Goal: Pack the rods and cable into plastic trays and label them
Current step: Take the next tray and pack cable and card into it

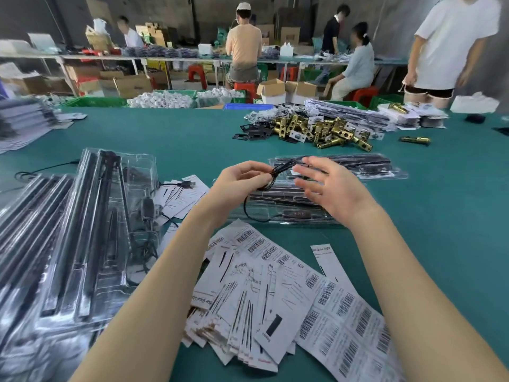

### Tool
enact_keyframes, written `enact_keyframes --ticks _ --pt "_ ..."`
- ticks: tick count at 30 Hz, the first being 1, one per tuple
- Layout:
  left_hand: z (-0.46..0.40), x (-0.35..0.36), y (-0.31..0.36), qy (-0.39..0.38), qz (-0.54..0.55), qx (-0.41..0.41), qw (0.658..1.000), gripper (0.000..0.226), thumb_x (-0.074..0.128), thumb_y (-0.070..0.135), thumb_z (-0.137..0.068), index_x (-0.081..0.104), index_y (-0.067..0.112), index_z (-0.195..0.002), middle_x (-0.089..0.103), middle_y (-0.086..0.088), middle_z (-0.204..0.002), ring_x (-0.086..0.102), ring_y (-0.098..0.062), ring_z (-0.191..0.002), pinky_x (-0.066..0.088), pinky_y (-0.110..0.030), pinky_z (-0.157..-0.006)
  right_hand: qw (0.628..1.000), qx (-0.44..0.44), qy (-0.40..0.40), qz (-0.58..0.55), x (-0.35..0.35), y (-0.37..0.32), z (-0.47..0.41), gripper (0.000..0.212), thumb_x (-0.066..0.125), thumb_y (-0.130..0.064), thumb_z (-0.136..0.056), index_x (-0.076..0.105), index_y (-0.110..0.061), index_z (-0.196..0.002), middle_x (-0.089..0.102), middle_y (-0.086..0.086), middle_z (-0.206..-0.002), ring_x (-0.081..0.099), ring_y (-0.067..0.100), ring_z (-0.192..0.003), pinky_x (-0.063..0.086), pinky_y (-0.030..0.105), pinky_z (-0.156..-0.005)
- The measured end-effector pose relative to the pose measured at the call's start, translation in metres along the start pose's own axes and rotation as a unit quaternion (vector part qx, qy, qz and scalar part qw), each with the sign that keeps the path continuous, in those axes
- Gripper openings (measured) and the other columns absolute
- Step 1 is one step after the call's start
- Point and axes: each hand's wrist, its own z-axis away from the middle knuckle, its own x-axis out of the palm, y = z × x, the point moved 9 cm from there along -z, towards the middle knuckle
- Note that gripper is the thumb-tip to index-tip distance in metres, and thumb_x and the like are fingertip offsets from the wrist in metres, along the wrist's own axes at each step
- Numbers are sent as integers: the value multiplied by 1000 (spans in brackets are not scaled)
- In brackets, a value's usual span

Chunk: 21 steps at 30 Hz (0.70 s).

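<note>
item: black cable (271,177), part coiled, one end trailing to the inline controller (296,215) in the clear plastic tray (259,215) before you. your left hand (242,183) pinches the coil; your right hand (327,186) hovers beside it, fingers spread. step: coiling the cable, it seems. next: tuck coil into its recess beside the rods (278,198); barcode labels (338,304) wait nearby.

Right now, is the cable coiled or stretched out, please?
Coiled: the left hand pinches the black cable in loops, one end trailing into the tray.

Dark grey wall (170,9) behind a long workbench (165,58), red stools (197,74) underneath
</note>
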Motion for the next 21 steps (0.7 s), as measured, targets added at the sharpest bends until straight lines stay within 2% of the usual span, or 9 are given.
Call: enact_keyframes --ticks 3,5,7,10,12,14,16,18,21 --pt "9 -11 -6 8 -25 3 1000 14 69 21 -94 73 33 -91 74 10 -89 63 -6 -80 44 -23 -77 975 13 -7 -221 4 -1 3 31 60 -24 -100 58 -5 -125 75 6 -116 73 19 -83 55 24 -60" --pt "11 -14 -12 4 -56 -17 998 14 65 18 -96 69 30 -94 74 9 -94 58 -11 -81 41 -26 -72 965 10 0 -262 5 -1 5 28 63 -17 -99 56 -6 -124 75 8 -112 70 17 -76 55 21 -56" --pt "12 -11 -14 -25 -86 -30 995 11 60 16 -99 65 26 -100 76 9 -103 53 -14 -83 38 -28 -68 982 -35 21 -185 4 -8 4 25 64 -9 -97 56 -12 -121 75 9 -107 72 17 -77 56 21 -60" --pt "14 -5 -9 -44 -69 -35 996 4 55 25 -101 58 25 -104 77 8 -102 54 -15 -87 35 -33 -71 984 -161 65 50 7 -29 9 24 66 -7 -96 62 -20 -116 75 4 -105 75 17 -84 58 22 -66" --pt "14 -2 -4 -44 -36 -27 998 20 57 44 -94 60 26 -105 77 8 -102 60 -7 -83 38 -34 -75 921 -262 121 261 8 -46 16 14 71 -17 -94 71 -21 -107 76 -5 -95 73 7 -78 57 17 -65" --pt "15 0 -1 -42 -24 -8 999 26 64 52 -87 64 30 -102 77 5 -101 59 -1 -70 40 -32 -77 847 -327 159 389 9 -57 23 7 75 -26 -90 75 -24 -96 74 -14 -86 68 -3 -75 50 7 -66" --pt "16 -1 -1 -39 -14 2 999 19 73 47 -83 67 34 -96 75 -5 -101 52 -4 -63 40 -30 -78 829 -320 141 437 10 -52 21 18 76 -29 -89 73 -30 -107 70 -15 -98 66 1 -80 46 6 -68" --pt "17 -1 -5 -56 29 -6 998 17 77 41 -81 68 34 -94 75 -7 -102 47 -9 -65 41 -28 -78 818 -290 110 484 11 -40 15 34 71 -29 -93 66 -33 -126 62 -15 -114 61 4 -93 48 18 -78" --pt "17 1 -8 -82 81 -4 993 13 73 30 -88 65 26 -97 76 -4 -110 58 -8 -77 46 -23 -75 835 -296 110 451 8 -44 18 23 62 -28 -99 72 -28 -120 72 -16 -107 62 -4 -91 52 19 -79"
